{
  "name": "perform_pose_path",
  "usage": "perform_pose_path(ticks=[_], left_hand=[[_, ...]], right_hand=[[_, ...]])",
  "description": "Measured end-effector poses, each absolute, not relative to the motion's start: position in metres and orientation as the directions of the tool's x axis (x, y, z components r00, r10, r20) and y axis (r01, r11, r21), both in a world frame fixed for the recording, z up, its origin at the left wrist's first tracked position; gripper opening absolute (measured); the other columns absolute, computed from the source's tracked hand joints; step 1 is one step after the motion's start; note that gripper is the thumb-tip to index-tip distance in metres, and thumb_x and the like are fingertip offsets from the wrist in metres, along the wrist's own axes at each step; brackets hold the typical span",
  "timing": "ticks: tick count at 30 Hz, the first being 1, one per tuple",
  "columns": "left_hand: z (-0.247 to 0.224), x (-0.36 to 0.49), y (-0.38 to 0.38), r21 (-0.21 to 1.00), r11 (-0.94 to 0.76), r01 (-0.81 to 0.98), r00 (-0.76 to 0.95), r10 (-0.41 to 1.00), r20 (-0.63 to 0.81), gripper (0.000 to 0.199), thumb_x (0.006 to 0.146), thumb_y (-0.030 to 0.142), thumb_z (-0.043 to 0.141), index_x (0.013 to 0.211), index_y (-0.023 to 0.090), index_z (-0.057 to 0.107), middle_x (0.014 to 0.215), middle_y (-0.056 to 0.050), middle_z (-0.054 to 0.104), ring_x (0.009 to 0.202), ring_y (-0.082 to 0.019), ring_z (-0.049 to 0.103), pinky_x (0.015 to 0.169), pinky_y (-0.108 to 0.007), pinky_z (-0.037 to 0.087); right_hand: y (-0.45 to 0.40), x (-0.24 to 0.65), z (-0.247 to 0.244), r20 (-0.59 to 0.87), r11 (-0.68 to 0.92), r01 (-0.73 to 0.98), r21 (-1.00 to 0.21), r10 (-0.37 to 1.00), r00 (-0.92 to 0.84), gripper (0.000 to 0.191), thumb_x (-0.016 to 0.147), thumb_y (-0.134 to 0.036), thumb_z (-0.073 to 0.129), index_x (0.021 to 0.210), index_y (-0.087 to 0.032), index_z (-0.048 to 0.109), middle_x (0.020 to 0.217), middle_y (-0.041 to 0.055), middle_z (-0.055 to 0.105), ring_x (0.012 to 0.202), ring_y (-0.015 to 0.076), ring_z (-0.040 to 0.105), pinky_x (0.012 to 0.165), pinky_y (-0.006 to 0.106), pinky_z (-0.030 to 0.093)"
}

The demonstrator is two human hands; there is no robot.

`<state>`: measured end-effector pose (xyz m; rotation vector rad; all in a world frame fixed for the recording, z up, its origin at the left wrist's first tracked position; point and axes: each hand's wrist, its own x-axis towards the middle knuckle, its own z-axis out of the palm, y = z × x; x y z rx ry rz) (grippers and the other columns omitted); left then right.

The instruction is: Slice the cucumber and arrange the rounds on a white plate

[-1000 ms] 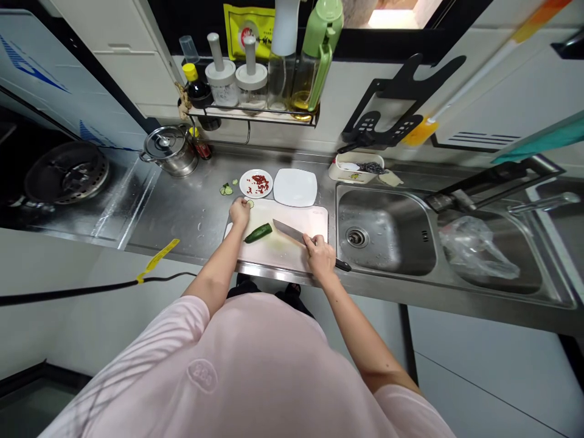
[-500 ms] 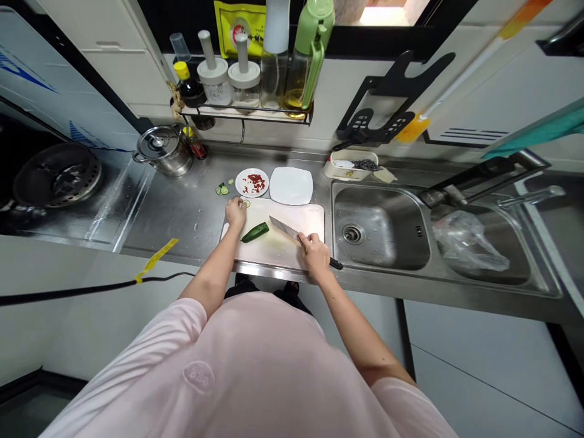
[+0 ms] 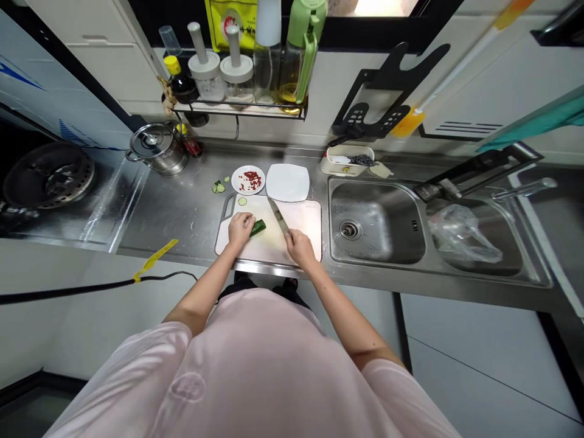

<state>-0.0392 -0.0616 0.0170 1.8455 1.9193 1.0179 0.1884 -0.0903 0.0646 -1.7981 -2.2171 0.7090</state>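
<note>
On the white cutting board (image 3: 292, 246) my left hand (image 3: 241, 230) has its fingers curled over the left end of a dark green cucumber piece (image 3: 258, 227). My right hand (image 3: 300, 247) is wrapped round the handle of a knife (image 3: 278, 216), whose blade points up and to the left, just right of the cucumber and not touching it. A pale cucumber slice (image 3: 242, 201) lies near the board's upper left corner. Behind the board are a round plate (image 3: 235, 180) with chopped red pieces and a bare white square plate (image 3: 287, 182). More cucumber slices (image 3: 221, 188) rest on the counter.
A double sink (image 3: 378, 225) is at the right, with a plastic bag (image 3: 463, 234) in its far basin. A steel pot (image 3: 165, 155) and a black pan (image 3: 48, 176) are at the left. Bottles and jars stand on a wall rack (image 3: 241, 109) above the counter.
My left hand has moved from the slice at the board's upper left down onto the cucumber. My right hand has shifted its grip to the knife's handle, and the blade has turned more upright.
</note>
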Motion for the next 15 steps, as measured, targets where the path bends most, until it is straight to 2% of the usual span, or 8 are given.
perform_pose_path(ticks=[3,7,15], left_hand=[[0.018,-0.034,-0.072,0.629,-0.139,0.765,-0.054,0.959,0.278,0.021,0.086,0.035,0.054,0.095,0.021,0.066,0.093,-0.006,0.063,0.092,-0.019,0.057,0.084,-0.032,0.045],[0.015,-0.030,-0.076,0.614,-0.201,0.763,0.018,0.957,0.291,0.022,0.088,0.035,0.052,0.097,0.022,0.067,0.096,-0.006,0.063,0.093,-0.018,0.057,0.086,-0.032,0.044],[0.004,-0.030,-0.071,0.612,-0.298,0.733,0.105,0.938,0.332,0.022,0.089,0.034,0.051,0.100,0.024,0.068,0.096,-0.005,0.064,0.092,-0.017,0.058,0.085,-0.032,0.046]], right_hand=[[-0.088,0.182,0.066,-0.204,0.116,0.872,-0.475,0.950,-0.237,0.030,0.097,-0.031,0.033,0.097,-0.016,0.059,0.086,0.0068,0.063,0.076,0.0171,0.057,0.063,0.024,0.033],[-0.086,0.172,0.069,-0.261,0.107,0.890,-0.443,0.934,-0.242,0.023,0.095,-0.027,0.036,0.100,-0.016,0.056,0.088,0.0081,0.065,0.077,0.0184,0.059,0.060,0.024,0.031],[-0.085,0.155,0.076,-0.346,0.135,0.918,-0.372,0.898,-0.272,0.021,0.095,-0.023,0.036,0.107,-0.015,0.052,0.093,0.0116,0.066,0.084,0.0222,0.062,0.066,0.026,0.037]])
